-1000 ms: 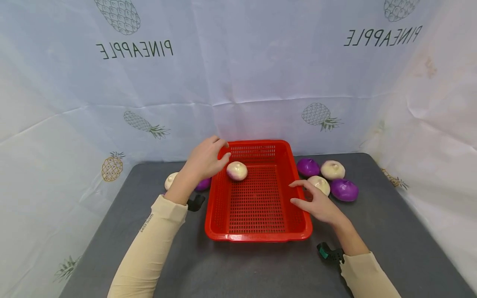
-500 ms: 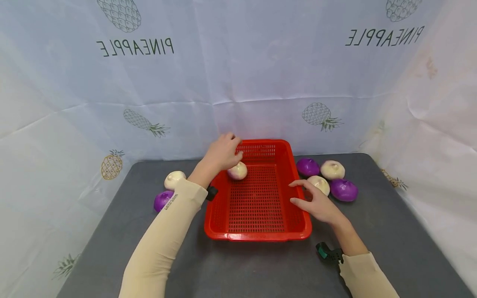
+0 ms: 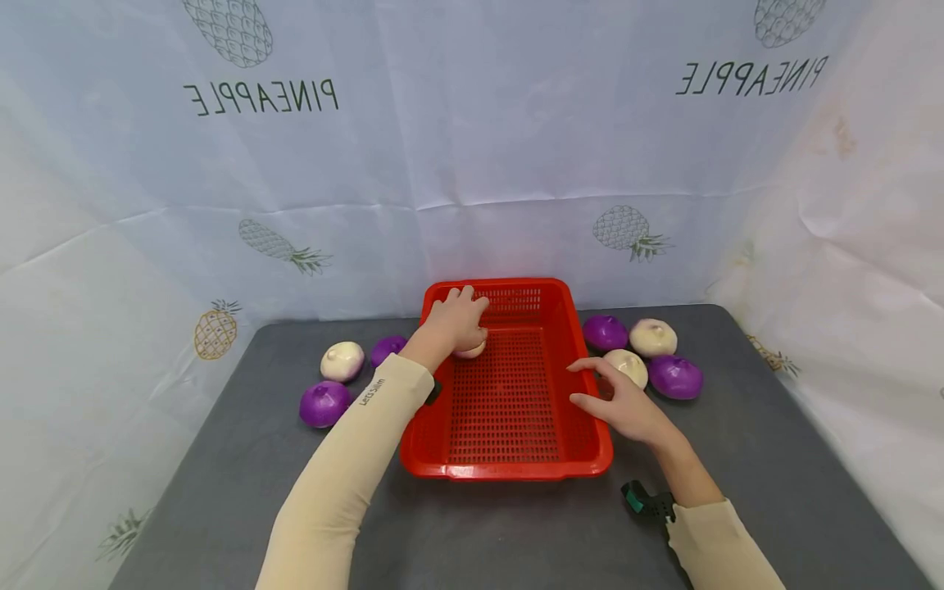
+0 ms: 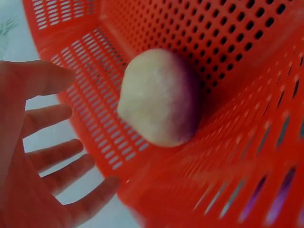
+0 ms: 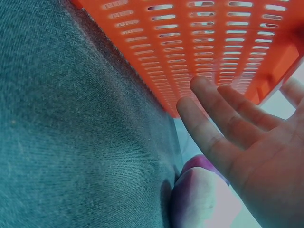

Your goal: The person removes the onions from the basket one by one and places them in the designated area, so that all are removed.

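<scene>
Left hand (image 3: 456, 321) fingers spread loosely over round cream-and-purple onion (image 4: 159, 97), upper left of red perforated plastic basket (image 3: 509, 447), gripping nothing; likely light, smooth, best cupped across the dome.

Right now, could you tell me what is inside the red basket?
Inside the red basket lies one whitish bulb with a purple blush, in the far left corner. The left hand hovers over it with open fingers, hiding most of it in the head view. Otherwise, only bare mesh shows.
</scene>
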Available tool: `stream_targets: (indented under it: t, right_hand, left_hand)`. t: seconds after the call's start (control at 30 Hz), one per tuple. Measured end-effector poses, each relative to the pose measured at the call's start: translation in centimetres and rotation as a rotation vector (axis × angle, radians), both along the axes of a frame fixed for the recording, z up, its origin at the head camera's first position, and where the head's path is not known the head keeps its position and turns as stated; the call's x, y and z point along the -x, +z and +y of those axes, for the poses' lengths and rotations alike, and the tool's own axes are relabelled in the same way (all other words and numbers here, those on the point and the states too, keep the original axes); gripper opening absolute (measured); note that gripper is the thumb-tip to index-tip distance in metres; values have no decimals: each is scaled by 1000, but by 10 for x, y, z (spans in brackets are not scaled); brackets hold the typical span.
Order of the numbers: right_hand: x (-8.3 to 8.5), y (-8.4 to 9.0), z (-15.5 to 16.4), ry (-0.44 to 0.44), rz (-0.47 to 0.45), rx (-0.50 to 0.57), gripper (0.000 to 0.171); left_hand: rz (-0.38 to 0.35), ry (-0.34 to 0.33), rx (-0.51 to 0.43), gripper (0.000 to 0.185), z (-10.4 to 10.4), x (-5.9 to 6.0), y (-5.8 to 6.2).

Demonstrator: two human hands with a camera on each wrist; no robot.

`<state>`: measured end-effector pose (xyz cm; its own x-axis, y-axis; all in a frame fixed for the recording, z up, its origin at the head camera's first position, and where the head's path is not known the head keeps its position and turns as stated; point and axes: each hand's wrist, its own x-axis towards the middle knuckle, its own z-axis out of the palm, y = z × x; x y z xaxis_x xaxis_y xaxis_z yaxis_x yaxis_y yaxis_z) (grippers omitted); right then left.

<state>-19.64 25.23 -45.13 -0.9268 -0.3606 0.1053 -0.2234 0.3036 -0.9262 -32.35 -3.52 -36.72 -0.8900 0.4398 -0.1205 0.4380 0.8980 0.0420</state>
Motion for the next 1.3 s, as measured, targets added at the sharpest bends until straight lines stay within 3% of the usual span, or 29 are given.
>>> stream_targets:
  t: [0.4, 0.87, 1.07, 1.3]
  right_hand:
    - [-1, 1, -2, -10, -9, -1, 42]
    - [-3, 2, -2, -7, -20, -2, 42]
    - [-1, 2, -3, -3, -28, -10, 43]
    - [-2, 1, -1, -9, -36, -7, 43]
  left_hand:
    - [-68, 55, 39, 54, 6, 2, -17]
    - [-76, 38, 74, 48, 1, 3, -32]
    - [-73, 21, 74, 49, 1, 5, -33]
    - [-73, 4, 67, 58, 3, 5, -26]
